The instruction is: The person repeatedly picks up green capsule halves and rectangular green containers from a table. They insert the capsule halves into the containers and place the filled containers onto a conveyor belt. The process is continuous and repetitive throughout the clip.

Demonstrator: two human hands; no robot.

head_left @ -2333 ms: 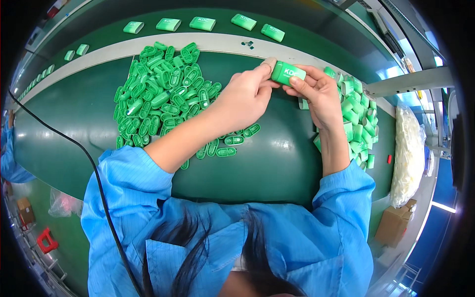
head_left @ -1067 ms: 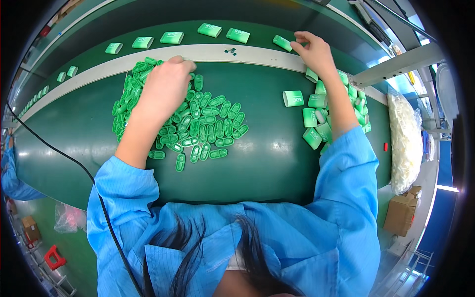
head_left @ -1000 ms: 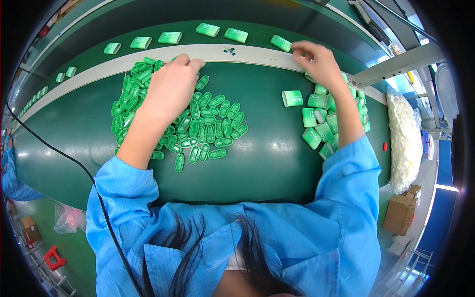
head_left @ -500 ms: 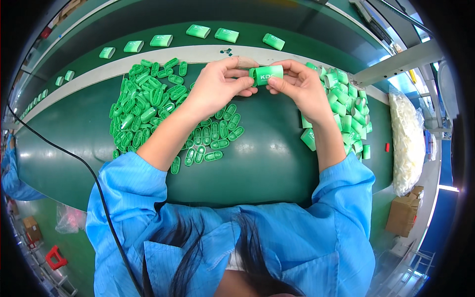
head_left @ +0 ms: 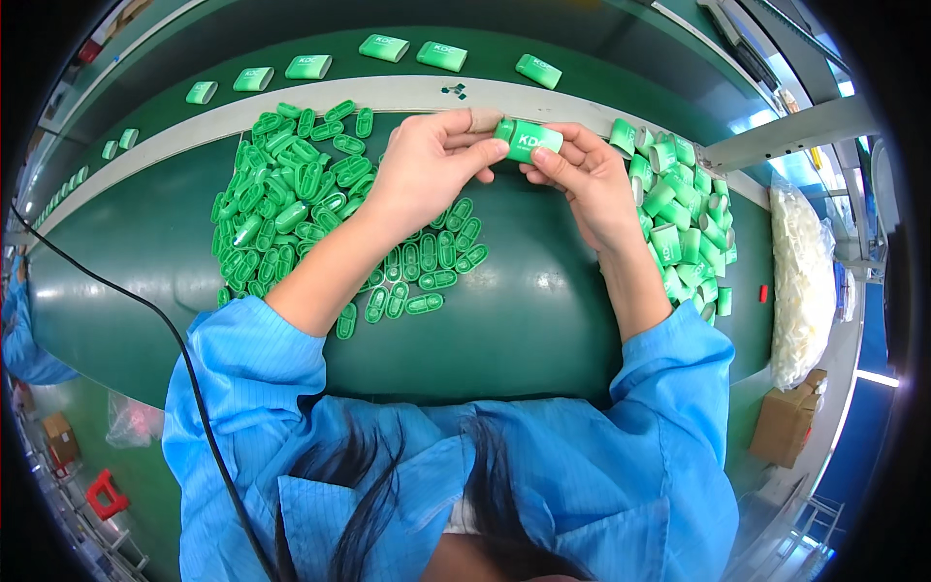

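Observation:
My left hand (head_left: pixel 419 170) pinches a green oval end cap (head_left: pixel 504 129) at the left end of a green flat-oval plastic sleeve (head_left: pixel 535 142). My right hand (head_left: pixel 599 189) grips that sleeve between thumb and fingers, with white lettering facing up. Cap and sleeve touch; how deep the cap sits inside is hard to see. Left of my hands lies a loose heap of green oval caps (head_left: pixel 291 184), some spread flat under my left forearm. A heap of green sleeves (head_left: pixel 690 218) lies to the right, partly behind my right hand.
Beyond a pale rail (head_left: pixel 339 94), a green belt (head_left: pixel 485 29) carries several spaced green shells (head_left: pixel 442 56). A black cable (head_left: pixel 126 291) crosses at left. A clear bag of pale parts (head_left: pixel 801 281) stands at right, above a cardboard box (head_left: pixel 784 422). A small red piece (head_left: pixel 763 293) lies near the table's right edge.
The sleeve and cap have tilted, the right end dipping slightly. Both hands keep their grip and have shifted only a little. The shells on the belt look slightly displaced with the view.

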